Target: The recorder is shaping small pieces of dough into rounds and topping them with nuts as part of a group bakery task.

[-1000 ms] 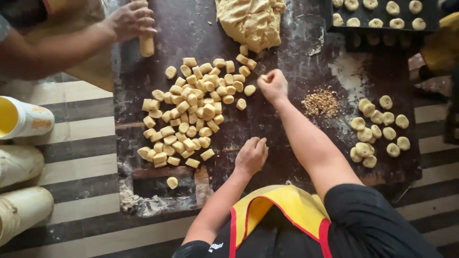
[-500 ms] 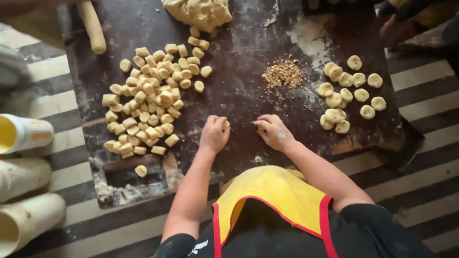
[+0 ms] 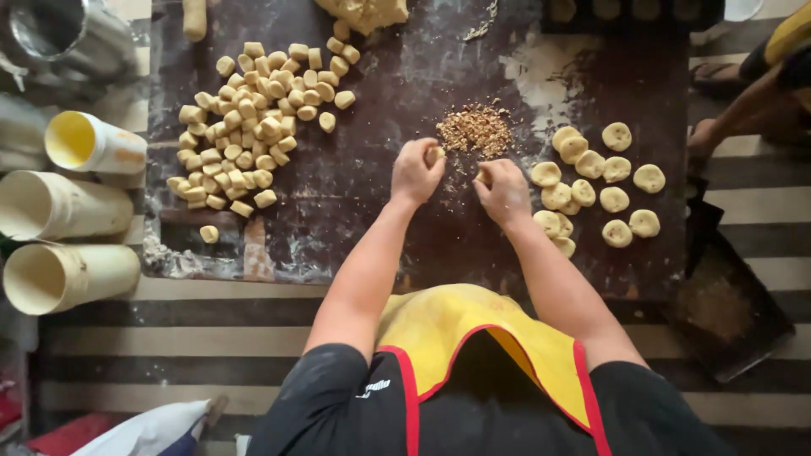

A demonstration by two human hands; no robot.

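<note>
My left hand (image 3: 416,171) is closed around a small piece of dough (image 3: 434,154) on the dark board (image 3: 397,228). Close beside it, my right hand (image 3: 502,190) pinches another dough piece (image 3: 483,176). Just beyond both hands lies a small heap of chopped nuts (image 3: 476,129). A big pile of cut dough pieces (image 3: 249,127) covers the board's left part. Several shaped round dough discs (image 3: 591,190) lie to the right of my right hand.
Three pale cylindrical containers (image 3: 59,207) lie on their sides at the left. A lump of dough (image 3: 365,12) sits at the board's far edge. Another person's arm (image 3: 743,110) shows at the right. A dark tray (image 3: 726,295) rests on the striped mat.
My hands have come together in front of the nut heap, each now closed on a dough piece. The view shifted, and the other person's hand with the dough roll at the far left left the frame.
</note>
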